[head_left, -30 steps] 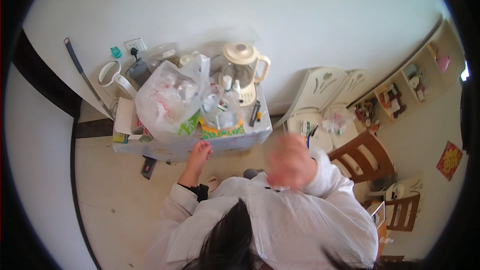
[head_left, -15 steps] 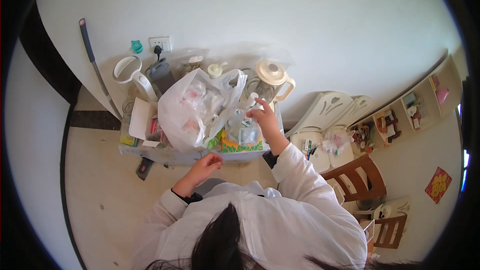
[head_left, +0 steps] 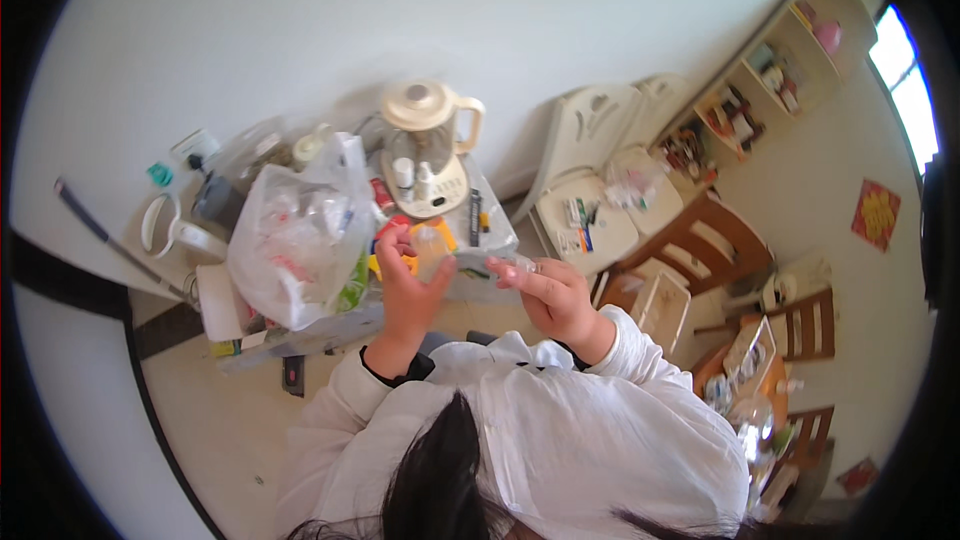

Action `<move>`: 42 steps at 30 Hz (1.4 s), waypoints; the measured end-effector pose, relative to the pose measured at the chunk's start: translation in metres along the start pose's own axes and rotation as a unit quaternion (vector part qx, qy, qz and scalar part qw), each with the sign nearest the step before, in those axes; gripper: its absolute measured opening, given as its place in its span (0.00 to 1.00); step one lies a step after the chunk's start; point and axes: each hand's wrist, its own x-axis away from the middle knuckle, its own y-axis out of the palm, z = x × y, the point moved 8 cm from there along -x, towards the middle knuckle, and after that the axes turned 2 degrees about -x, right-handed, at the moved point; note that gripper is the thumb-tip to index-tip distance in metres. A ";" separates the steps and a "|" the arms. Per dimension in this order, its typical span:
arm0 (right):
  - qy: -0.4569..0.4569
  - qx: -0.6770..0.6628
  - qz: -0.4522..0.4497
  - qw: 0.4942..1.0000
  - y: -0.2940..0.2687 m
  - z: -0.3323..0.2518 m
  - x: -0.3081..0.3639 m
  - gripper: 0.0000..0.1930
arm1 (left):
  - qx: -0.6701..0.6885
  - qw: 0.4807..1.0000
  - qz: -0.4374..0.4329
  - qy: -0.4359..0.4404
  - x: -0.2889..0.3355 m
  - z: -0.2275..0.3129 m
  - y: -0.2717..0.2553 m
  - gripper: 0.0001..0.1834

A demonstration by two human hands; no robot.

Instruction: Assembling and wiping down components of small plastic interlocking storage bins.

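Observation:
My left hand [head_left: 408, 285] is raised over the table's front edge. Its thumb and fingers curve round a clear plastic container [head_left: 432, 248], blurred by motion. To its right, my right hand [head_left: 562, 300] pinches a small clear plastic piece [head_left: 514, 266] between thumb and fingers; its exact kind is too blurred to tell. Beyond the hands, a cream electric kettle [head_left: 420, 108] with a glass body stands on its base. Two small white-capped bottles [head_left: 403, 176] stand in front of it. Left of my left hand sits a bulging white plastic bag [head_left: 300, 240].
A white box [head_left: 222, 302], a grey jug [head_left: 218, 202] and a white ring-shaped appliance [head_left: 190, 238] crowd the table's left end. A black stick-like item [head_left: 475, 218] lies right of the kettle. Cream chairs [head_left: 590, 135] and a wooden chair [head_left: 715, 240] stand to the right.
The view has swung right. My right hand has drawn back from the white-capped bottle toward my body. My left hand, empty before, has risen and now has the clear container.

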 end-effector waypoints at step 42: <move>0.177 0.023 0.323 0.929 -0.255 -0.046 0.312 0.44 | 0.239 0.767 -0.586 -0.106 0.139 0.142 0.258 0.34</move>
